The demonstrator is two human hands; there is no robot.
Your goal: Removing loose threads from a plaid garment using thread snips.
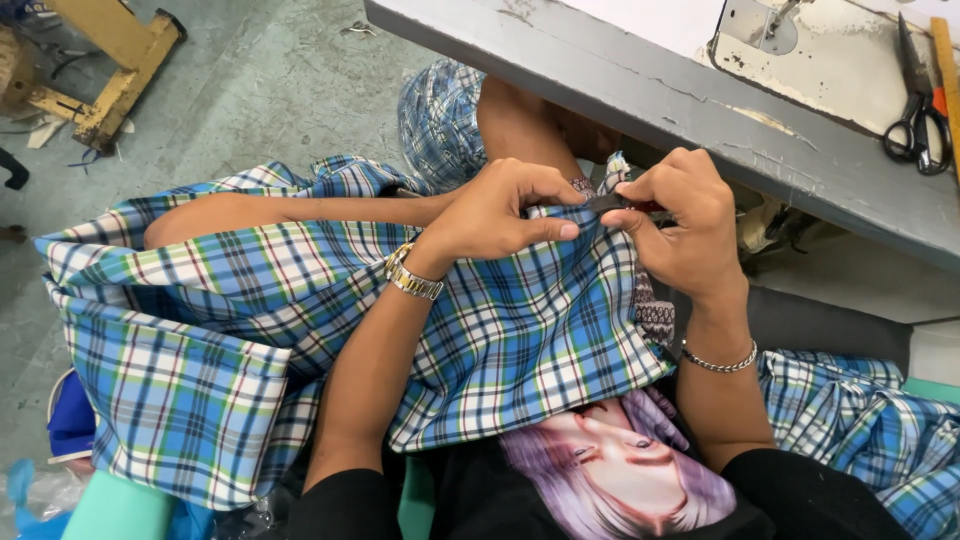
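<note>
A blue, green and white plaid fabric (pixel 230 310) lies spread over my lap. My left hand (pixel 500 210), with a metal watch on its wrist, pinches the cloth's upper edge between thumb and fingers. My right hand (pixel 685 215), with a chain bracelet on its wrist, grips a small dark tool (pixel 612 203) with a red handle, its tip set against the fabric edge just beside my left fingertips. What kind of tool it is stays unclear, as my fingers cover most of it.
A worn grey sewing table (pixel 640 100) runs across the top right, with a white sewing machine base (pixel 840 60), black scissors (pixel 918 105) and a wooden ruler (pixel 945 60) on it. A yellow wooden frame (pixel 110 70) stands on the concrete floor at top left.
</note>
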